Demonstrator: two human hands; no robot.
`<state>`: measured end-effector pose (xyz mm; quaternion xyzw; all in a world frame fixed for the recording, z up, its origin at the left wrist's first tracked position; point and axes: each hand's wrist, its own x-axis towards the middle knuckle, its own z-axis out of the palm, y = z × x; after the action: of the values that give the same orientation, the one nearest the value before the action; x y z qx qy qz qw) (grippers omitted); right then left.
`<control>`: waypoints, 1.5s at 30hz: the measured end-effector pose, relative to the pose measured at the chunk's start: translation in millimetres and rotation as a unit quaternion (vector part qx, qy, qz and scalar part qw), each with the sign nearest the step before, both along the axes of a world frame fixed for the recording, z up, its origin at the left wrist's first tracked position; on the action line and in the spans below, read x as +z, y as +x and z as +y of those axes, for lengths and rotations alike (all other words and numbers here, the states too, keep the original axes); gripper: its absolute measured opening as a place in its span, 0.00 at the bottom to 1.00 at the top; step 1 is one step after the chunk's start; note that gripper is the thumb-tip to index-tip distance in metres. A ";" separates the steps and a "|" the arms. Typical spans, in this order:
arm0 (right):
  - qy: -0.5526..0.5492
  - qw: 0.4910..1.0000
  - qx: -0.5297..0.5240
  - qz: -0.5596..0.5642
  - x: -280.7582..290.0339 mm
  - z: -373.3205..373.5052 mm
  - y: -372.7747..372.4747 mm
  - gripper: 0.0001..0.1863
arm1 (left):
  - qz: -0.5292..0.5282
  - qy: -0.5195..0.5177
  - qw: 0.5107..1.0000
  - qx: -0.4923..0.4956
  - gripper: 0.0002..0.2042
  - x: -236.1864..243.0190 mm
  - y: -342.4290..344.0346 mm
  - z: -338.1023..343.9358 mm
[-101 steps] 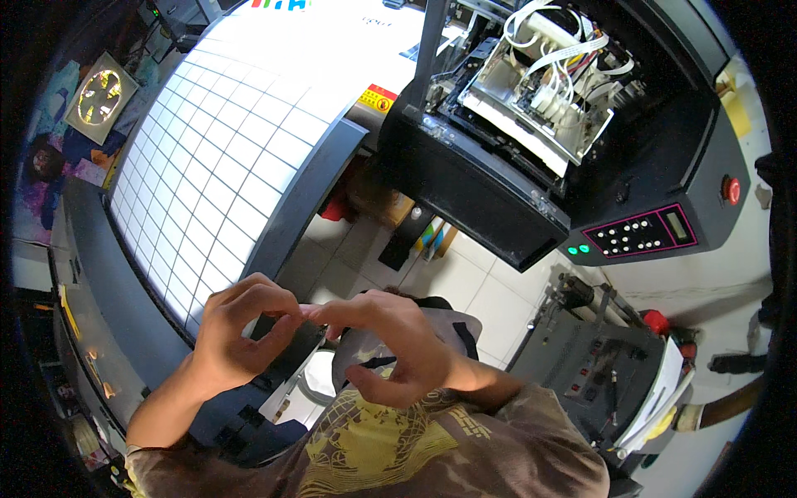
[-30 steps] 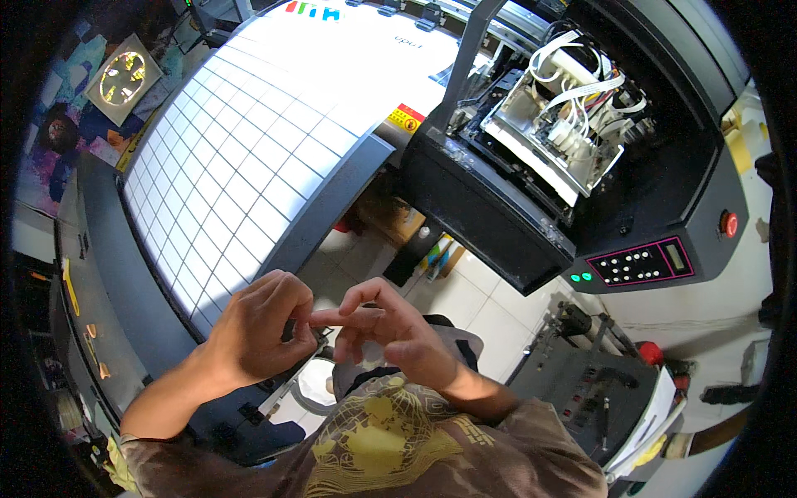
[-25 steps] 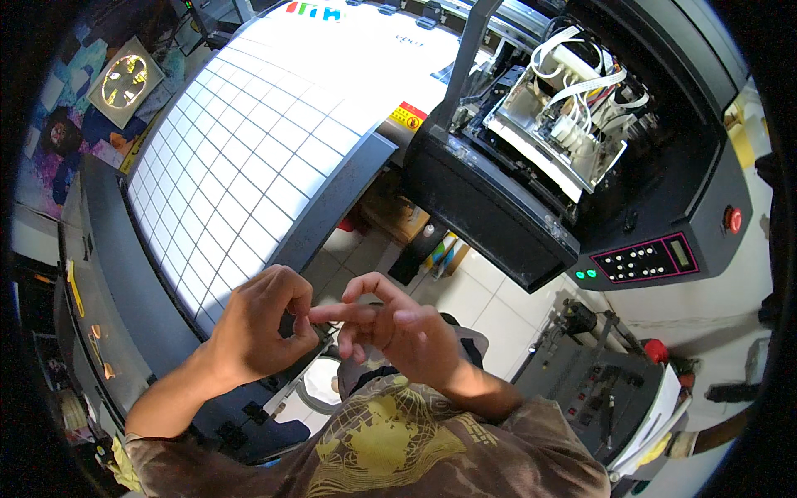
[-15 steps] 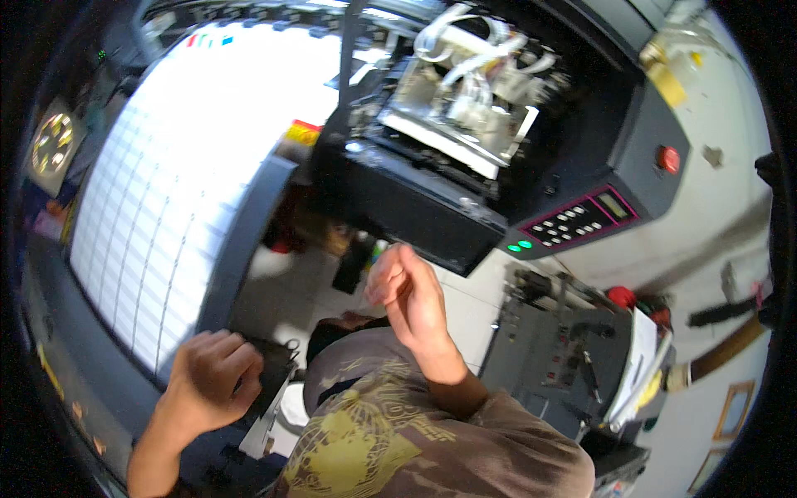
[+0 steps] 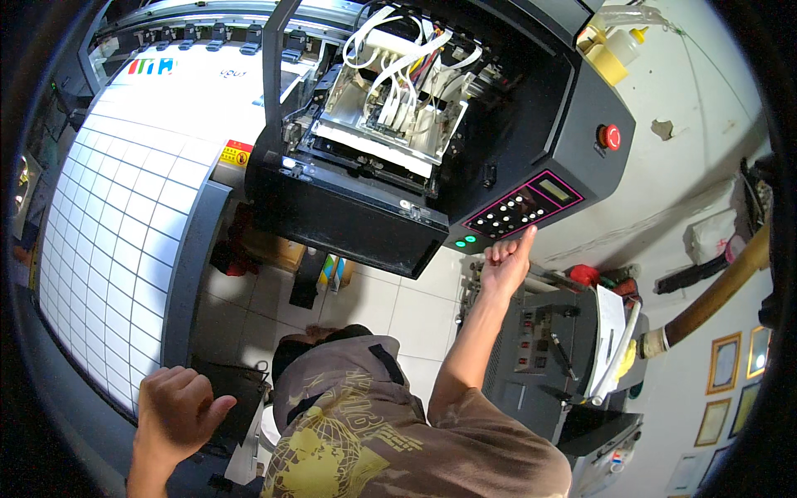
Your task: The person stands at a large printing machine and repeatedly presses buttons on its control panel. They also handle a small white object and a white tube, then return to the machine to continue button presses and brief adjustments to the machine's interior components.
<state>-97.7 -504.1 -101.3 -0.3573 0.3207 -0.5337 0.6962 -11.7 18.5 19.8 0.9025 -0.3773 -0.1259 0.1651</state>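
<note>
Two bare hands show in my head view, set well apart. The right hand (image 5: 505, 264) points with its index finger straight and the other fingers curled in, holding nothing that I can see. Its fingertip is at the lower edge of the control panel (image 5: 525, 207), which lies just beyond the hand on the sloping front of a large black printer; touch or narrow gap, I can't be sure from here. The left hand (image 5: 177, 409) has its fingers folded and thumb out to the side, beside the lower end of the gridded white sheet (image 5: 120, 228). Its back faces me, so I can't tell what the palm has.

In the printer's open bay I see a metal carriage (image 5: 378, 141) filled with circuitry and white ribbon cables (image 5: 413, 60). A clear bottle (image 5: 623, 48) with a yellow cap stands at the upper right.

A long black front cover (image 5: 340, 220) sits between the sheet and the panel. Two green buttons (image 5: 470, 240) are left of the pointing finger, and a red knob (image 5: 610, 137) is farther up the casing. Below the right forearm, a dark cart carries white papers (image 5: 608, 332).
</note>
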 end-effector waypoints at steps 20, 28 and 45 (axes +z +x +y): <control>-0.174 0.960 -0.136 0.172 0.9 -18.9 12.4 0.33 | -0.016 -0.009 1.000 -0.006 0.20 -3.3 3.2 0.1; -0.170 0.963 -0.122 0.170 -2.5 -8.5 8.5 0.33 | 0.015 0.035 0.999 0.013 0.21 -0.6 2.2 1.5; -0.158 0.969 -0.116 0.150 -3.3 -15.9 8.6 0.31 | -0.040 -0.011 0.999 -0.026 0.16 -6.6 4.5 1.6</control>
<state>-89.1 -520.0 -104.6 -0.4991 0.3726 -0.5952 0.5077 -7.2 20.1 13.2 0.8951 -0.4079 -0.0896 0.1561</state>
